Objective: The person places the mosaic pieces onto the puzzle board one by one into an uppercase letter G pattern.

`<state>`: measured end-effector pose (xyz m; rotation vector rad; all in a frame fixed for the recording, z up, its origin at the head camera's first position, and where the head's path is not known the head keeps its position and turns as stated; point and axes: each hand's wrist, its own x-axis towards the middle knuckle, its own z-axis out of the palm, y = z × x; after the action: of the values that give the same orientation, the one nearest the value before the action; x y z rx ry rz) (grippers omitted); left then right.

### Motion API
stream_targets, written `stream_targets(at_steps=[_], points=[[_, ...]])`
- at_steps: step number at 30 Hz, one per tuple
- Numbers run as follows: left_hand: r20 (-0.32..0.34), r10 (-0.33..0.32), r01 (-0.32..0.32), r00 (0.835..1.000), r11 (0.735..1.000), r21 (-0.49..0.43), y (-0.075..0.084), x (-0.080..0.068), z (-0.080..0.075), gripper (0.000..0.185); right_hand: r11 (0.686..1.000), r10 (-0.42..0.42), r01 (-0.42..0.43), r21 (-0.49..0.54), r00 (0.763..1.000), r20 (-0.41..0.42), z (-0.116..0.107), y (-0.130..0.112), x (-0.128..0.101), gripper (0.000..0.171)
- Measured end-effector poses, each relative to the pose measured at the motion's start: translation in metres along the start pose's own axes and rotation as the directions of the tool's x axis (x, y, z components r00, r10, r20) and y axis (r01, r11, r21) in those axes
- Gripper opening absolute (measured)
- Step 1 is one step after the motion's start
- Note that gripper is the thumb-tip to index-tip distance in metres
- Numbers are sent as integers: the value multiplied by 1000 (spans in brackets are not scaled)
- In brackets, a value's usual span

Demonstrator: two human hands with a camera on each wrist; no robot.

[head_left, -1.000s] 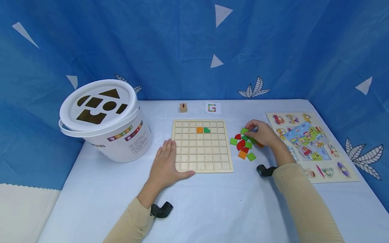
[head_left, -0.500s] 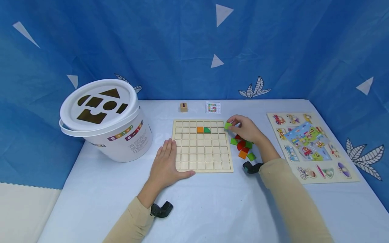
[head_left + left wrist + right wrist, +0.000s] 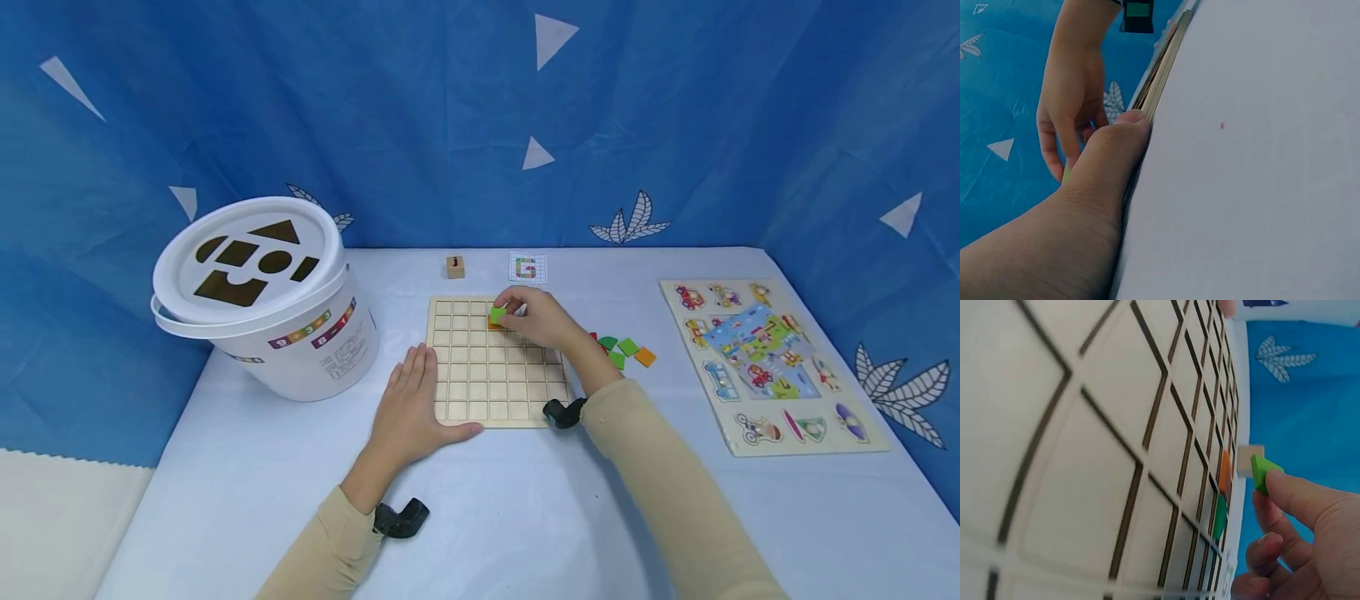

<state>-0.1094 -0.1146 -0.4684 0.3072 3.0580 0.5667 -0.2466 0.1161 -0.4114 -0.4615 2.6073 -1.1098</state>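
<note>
A wooden grid board (image 3: 487,367) lies flat on the table. My left hand (image 3: 408,408) rests with straight fingers along its left edge, thumb at the front edge. Above the board's back rows, my right hand (image 3: 542,321) pinches a light green square tile (image 3: 498,315) between thumb and fingertip. Just under it in the head view shows an orange square tile (image 3: 492,326) in a cell. The right wrist view shows a dark green quarter-circle tile (image 3: 1220,517) beside that orange one; in the head view the right hand hides it.
Loose green, red and orange tiles (image 3: 627,347) lie right of the board, partly behind the right forearm. Behind the board are a small wooden block (image 3: 455,267) and a pattern card (image 3: 528,268). A white bucket (image 3: 330,367) stands left, a picture puzzle board (image 3: 738,433) right.
My right hand has carried the light green square tile leftward from the loose pile to over the board beside the orange tile. The left hand has stayed in place.
</note>
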Motion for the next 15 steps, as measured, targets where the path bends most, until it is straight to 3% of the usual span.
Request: stream_targets(at_steps=[15], points=[[-13, 8, -8, 1000, 1000, 1, 1, -1, 0, 139, 988, -48, 40, -152, 998, -47, 28, -16, 11, 17]])
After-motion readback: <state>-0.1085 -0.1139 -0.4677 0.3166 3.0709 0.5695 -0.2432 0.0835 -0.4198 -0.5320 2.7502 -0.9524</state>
